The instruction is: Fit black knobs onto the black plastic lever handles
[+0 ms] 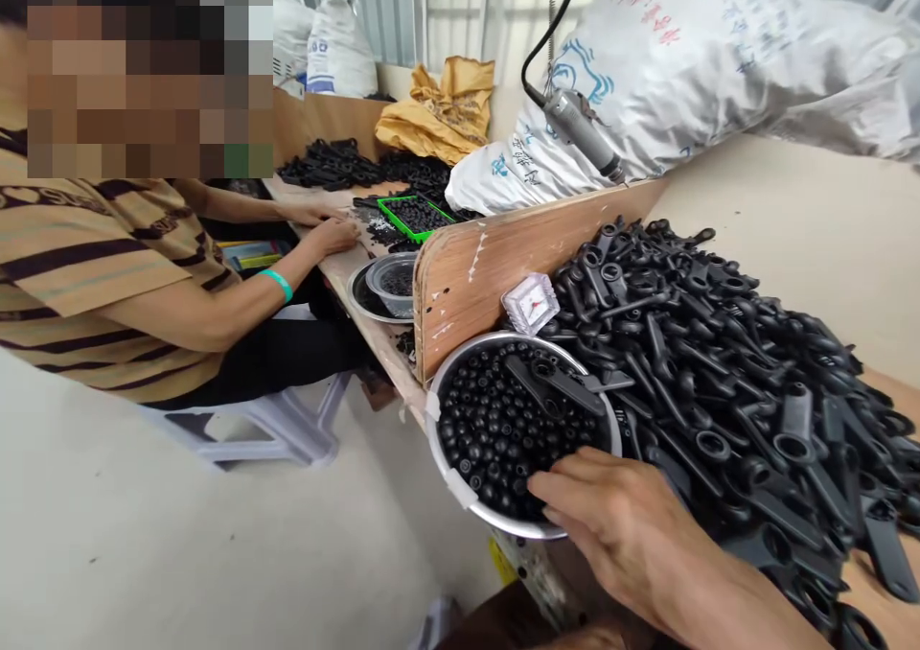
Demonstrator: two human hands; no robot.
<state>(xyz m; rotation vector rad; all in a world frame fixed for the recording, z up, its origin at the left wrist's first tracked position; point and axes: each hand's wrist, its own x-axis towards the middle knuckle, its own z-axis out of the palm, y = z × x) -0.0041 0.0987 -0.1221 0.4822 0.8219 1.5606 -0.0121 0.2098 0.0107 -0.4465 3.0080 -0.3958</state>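
My right hand [610, 506] reaches in from the lower right over the near rim of a round metal bowl [436, 439]. The bowl is full of small round black plastic beads with holes [489, 420]. My fingers are curled together with their tips down among the beads; whatever lies between them is hidden. Two black plastic handle-like parts [557, 382] rest on the beads on the bowl's far side. Right of the bowl spreads a large heap of similar black parts with ring-shaped ends [719, 343]. I do not see my left hand.
A wooden divider [489, 266] stands behind the bowl, with a small clear-cased clock [532, 303] beside it. A grey power screwdriver [582, 132] hangs above. Beyond the divider, a seated co-worker's hands [331, 228] are near a green tray [417, 217]. White sacks [682, 56] lean behind.
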